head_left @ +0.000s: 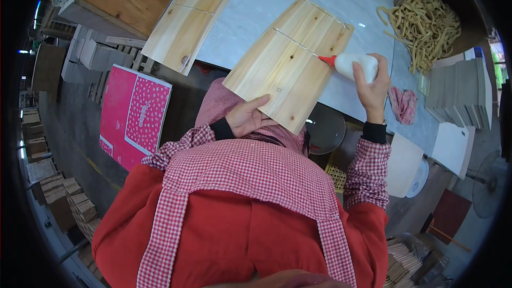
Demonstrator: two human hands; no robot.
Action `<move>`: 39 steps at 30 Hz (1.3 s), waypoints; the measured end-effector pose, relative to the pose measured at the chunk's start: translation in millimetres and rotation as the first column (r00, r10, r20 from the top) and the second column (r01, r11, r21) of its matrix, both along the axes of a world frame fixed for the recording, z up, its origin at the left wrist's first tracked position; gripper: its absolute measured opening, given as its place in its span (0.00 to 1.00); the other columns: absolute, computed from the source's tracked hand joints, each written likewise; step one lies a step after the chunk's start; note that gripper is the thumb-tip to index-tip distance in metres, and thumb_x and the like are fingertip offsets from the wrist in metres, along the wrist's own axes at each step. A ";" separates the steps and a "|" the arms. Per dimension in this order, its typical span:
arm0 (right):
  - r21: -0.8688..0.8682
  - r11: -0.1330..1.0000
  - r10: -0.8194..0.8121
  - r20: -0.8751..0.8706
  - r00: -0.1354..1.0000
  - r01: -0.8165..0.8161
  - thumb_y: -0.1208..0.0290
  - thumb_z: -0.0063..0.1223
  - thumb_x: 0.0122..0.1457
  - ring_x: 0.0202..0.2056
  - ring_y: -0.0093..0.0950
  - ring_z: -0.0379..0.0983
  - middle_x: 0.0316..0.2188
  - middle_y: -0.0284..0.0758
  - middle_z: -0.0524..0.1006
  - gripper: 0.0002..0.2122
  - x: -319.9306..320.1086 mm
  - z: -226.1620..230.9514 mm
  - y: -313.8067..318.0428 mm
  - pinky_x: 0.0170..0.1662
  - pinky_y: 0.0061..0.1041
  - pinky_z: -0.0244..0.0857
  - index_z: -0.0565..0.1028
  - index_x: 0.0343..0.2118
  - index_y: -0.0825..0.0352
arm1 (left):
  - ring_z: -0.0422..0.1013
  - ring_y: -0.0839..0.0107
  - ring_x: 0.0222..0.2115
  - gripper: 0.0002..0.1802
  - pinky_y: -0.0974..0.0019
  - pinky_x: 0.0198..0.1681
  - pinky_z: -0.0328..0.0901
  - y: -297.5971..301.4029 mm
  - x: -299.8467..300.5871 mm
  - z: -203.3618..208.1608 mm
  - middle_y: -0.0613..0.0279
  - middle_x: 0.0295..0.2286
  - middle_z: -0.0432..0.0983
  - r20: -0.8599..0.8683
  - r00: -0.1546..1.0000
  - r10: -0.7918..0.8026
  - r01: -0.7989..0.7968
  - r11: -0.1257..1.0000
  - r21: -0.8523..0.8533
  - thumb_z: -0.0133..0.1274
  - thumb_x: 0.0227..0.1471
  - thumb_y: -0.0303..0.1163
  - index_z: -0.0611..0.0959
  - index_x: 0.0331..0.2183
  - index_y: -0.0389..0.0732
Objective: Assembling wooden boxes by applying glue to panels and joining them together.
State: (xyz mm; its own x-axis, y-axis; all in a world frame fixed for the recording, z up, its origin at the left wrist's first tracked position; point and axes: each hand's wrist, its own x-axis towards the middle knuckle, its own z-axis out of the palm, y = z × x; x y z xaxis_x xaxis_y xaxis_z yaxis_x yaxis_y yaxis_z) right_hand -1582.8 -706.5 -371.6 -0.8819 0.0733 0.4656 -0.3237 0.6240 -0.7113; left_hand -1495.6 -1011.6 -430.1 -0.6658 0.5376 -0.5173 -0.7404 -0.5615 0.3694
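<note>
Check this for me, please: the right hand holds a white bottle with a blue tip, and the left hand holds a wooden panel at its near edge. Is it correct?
Not quite: the tip is red, not blue, as the head view shows. The right hand does hold the white bottle, and the left hand holds the wooden panel at its near edge.

Held panel [288,69]: pale wood, smooth and matt, with visible grain and dark knots; a thin, glossy white bead [296,42] crosses its face. Second panel [186,24]: wood of similar finish. Squeeze bottle [348,65]: smooth white plastic; nozzle [327,61], red plastic. Worktop [261,5]: smooth, marbled, somewhat glossy. Apron [240,165]: matt checked cloth. Rag [403,105]: crumpled cloth. Pink sheet [120,101]: smooth, printed; paper or plastic undetermined.
</note>
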 end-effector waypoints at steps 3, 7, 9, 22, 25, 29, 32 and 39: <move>-0.033 0.998 -0.061 -0.007 0.998 0.061 0.70 0.63 0.50 0.26 0.26 0.73 0.28 0.37 0.75 0.16 11.6 -5.1 22.2 0.29 0.26 0.68 0.70 0.39 0.68 | 0.63 0.56 0.55 0.29 0.49 0.59 0.58 0.4 -0.9 3.5 0.47 0.55 0.63 -0.024 1.000 -0.012 0.012 1.000 0.022 0.45 0.61 0.36 0.57 0.59 0.36; -0.280 0.951 -0.095 0.134 0.986 0.130 0.68 0.61 0.53 0.24 0.21 0.71 0.29 0.34 0.74 0.15 23.1 -1.0 34.1 0.23 0.20 0.66 0.69 0.39 0.68 | 0.62 0.56 0.56 0.30 0.49 0.60 0.58 0.1 -0.4 9.9 0.47 0.56 0.61 -0.036 0.999 0.010 -0.009 1.000 0.024 0.44 0.62 0.37 0.56 0.59 0.36; -0.342 0.928 -0.100 0.161 0.982 0.150 0.68 0.60 0.54 0.23 0.20 0.70 0.28 0.34 0.74 0.15 26.9 4.1 36.6 0.22 0.18 0.64 0.69 0.39 0.68 | 0.61 0.56 0.56 0.30 0.49 0.60 0.58 -1.5 -2.4 9.8 0.48 0.56 0.61 -0.038 0.999 0.027 -0.024 0.997 0.079 0.43 0.62 0.37 0.55 0.60 0.37; -0.656 0.668 -0.340 0.149 0.928 0.351 0.62 0.59 0.55 0.15 0.20 0.67 0.26 0.35 0.73 0.17 -54.2 -15.8 44.0 0.14 0.16 0.58 0.68 0.38 0.70 | 0.60 0.56 0.57 0.31 0.49 0.59 0.59 -9.2 -2.4 7.5 0.47 0.57 0.59 -0.004 0.999 0.049 -0.048 0.985 0.165 0.42 0.62 0.38 0.53 0.61 0.38; -0.620 0.675 -0.395 0.154 0.906 0.400 0.62 0.59 0.55 0.14 0.19 0.67 0.24 0.35 0.73 0.17 -76.7 -20.3 48.9 0.13 0.16 0.56 0.68 0.37 0.70 | 0.60 0.56 0.57 0.31 0.49 0.59 0.59 -10.1 -0.4 5.9 0.47 0.57 0.59 -0.013 0.999 0.048 -0.045 0.987 0.156 0.42 0.62 0.38 0.53 0.61 0.37; -0.572 0.698 -0.408 0.177 0.896 0.431 0.61 0.60 0.54 0.14 0.18 0.67 0.22 0.33 0.73 0.17 -85.9 -21.0 55.9 0.13 0.16 0.55 0.69 0.35 0.70 | 0.60 0.56 0.57 0.31 0.49 0.59 0.59 -9.0 -0.3 7.9 0.47 0.57 0.59 -0.016 0.999 0.044 -0.041 0.988 0.146 0.42 0.62 0.38 0.53 0.60 0.37; -0.549 0.724 -0.384 0.183 0.905 0.418 0.61 0.60 0.54 0.14 0.18 0.66 0.22 0.32 0.73 0.16 -78.9 -16.3 60.1 0.13 0.15 0.55 0.70 0.34 0.69 | 0.61 0.56 0.57 0.30 0.49 0.59 0.60 -8.0 -3.3 9.1 0.48 0.57 0.59 -0.010 0.999 0.049 -0.046 0.987 0.154 0.42 0.62 0.38 0.54 0.60 0.37; -0.553 0.792 -0.144 0.242 0.960 0.258 0.64 0.60 0.55 0.19 0.18 0.68 0.26 0.33 0.74 0.15 -17.5 2.7 39.2 0.16 0.17 0.60 0.70 0.36 0.71 | 0.62 0.57 0.56 0.29 0.52 0.58 0.62 -7.0 -19.9 7.6 0.48 0.56 0.61 -0.038 0.996 0.086 -0.078 0.981 0.176 0.42 0.62 0.37 0.56 0.59 0.37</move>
State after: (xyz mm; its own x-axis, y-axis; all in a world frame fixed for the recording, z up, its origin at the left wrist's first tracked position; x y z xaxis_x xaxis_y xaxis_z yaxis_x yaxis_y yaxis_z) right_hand -1600.2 -667.3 -368.9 -0.8795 0.4612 0.1174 -0.0696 0.1193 -0.9904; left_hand -1515.5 -1018.5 -422.5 -0.7320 0.5593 -0.3891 -0.6739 -0.6783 0.2927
